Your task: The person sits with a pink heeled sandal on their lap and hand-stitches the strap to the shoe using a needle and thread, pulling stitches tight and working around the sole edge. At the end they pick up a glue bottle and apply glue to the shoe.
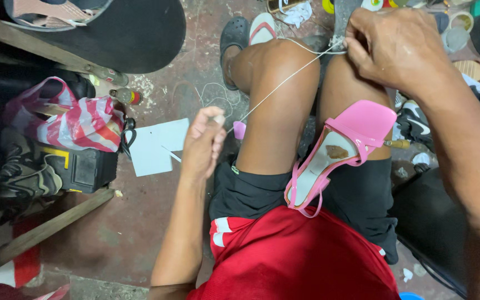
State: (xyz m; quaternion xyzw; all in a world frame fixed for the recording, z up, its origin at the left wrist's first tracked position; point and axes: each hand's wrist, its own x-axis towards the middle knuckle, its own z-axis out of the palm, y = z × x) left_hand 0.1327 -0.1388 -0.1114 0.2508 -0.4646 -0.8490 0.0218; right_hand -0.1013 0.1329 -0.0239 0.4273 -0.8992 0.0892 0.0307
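A white thread [284,83] runs taut between my two hands, above my knees. My left hand [204,141] pinches its lower end beside my left knee, just next to a small pink object [239,130]. My right hand [393,47] grips the upper end above my right knee. A pink sandal [340,153] rests sole-up on my right thigh, touched by neither hand. A wooden tool handle [400,144] pokes out beside the sandal's toe end.
A red-and-white striped plastic bag [76,119] and a black case [70,166] lie at left. White paper [154,147] with a thin tool lies on the concrete floor. A small bottle [126,95], scissors [128,135], a wooden plank [45,228] and shoes at right surround me.
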